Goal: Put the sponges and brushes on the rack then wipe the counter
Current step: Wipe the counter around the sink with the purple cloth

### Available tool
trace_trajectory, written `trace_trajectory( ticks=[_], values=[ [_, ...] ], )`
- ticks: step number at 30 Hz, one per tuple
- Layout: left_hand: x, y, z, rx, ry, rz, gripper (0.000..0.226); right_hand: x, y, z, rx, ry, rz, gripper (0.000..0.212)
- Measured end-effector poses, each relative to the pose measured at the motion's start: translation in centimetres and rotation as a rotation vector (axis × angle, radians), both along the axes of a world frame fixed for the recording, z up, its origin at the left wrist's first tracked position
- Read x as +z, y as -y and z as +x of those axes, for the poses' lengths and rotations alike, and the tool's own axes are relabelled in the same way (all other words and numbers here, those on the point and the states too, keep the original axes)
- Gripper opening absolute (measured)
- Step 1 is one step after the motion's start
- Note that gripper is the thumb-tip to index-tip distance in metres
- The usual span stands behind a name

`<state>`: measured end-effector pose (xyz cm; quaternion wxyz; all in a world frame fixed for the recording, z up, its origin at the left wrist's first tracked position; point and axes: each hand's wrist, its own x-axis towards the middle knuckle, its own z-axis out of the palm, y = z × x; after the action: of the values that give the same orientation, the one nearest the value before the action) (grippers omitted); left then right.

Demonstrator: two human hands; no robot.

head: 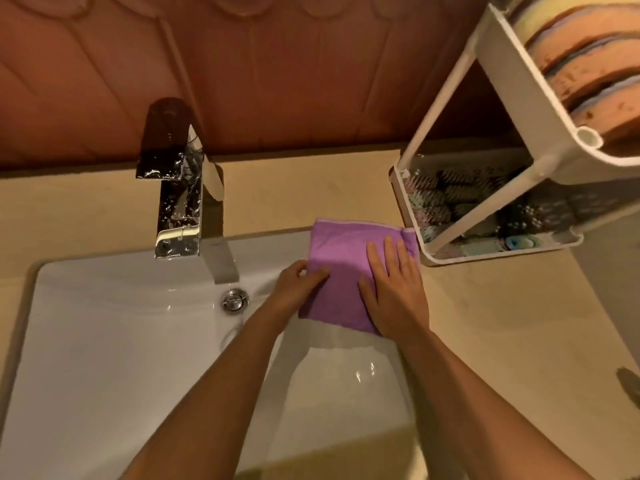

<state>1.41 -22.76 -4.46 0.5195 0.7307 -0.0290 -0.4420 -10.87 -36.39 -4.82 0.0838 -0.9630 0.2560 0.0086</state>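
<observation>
A folded purple cloth [341,268] lies over the right rim of the white sink [104,341], partly on the beige counter [502,323]. My right hand [394,289] lies flat on the cloth with straight fingers. My left hand [298,289] holds the cloth's left edge, thumb on top and fingers curled at the edge. The white two-tier rack [502,109] stands at the right. Several orange sponges [588,64] sit upright in its top tier. Brushes [450,199] lie in its bottom tier.
A chrome faucet [176,188] rises at the back of the sink, with the drain plug [235,299] below it. A reddish wall runs behind the counter. A dark object [630,382] shows at the right edge of the counter.
</observation>
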Motion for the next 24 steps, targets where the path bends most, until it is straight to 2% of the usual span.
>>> trace_trajectory(
  ticks=[6, 9, 16, 18, 21, 24],
  values=[
    [2.0, -1.3, -5.1, -0.144, 0.097, 0.052, 0.033, -0.1, -0.3, -5.0, 0.018, 0.020, 0.037, 0.057],
    [2.4, -1.2, -8.1, -0.134, 0.170, 0.060, 0.031, 0.1, 0.1, -7.3, 0.046, 0.005, 0.024, 0.057],
    [2.5, 0.5, -14.6, -0.178, 0.434, 0.149, 0.032, -0.3, 2.4, -12.9, 0.094, -0.047, -0.026, 0.056],
    [2.3, 0.8, -16.0, -0.242, 0.598, 0.226, 0.039, -0.4, 3.1, -14.3, 0.098, -0.046, -0.023, 0.057],
    [2.0, 1.5, -17.4, -0.375, 0.847, 0.365, 0.071, -0.3, 4.2, -16.5, 0.104, -0.017, -0.030, 0.057],
    [2.0, 2.2, -18.8, -0.672, 1.153, 0.380, 0.058, -0.1, 5.2, -18.7, 0.108, -0.016, -0.026, 0.055]
  ],
)
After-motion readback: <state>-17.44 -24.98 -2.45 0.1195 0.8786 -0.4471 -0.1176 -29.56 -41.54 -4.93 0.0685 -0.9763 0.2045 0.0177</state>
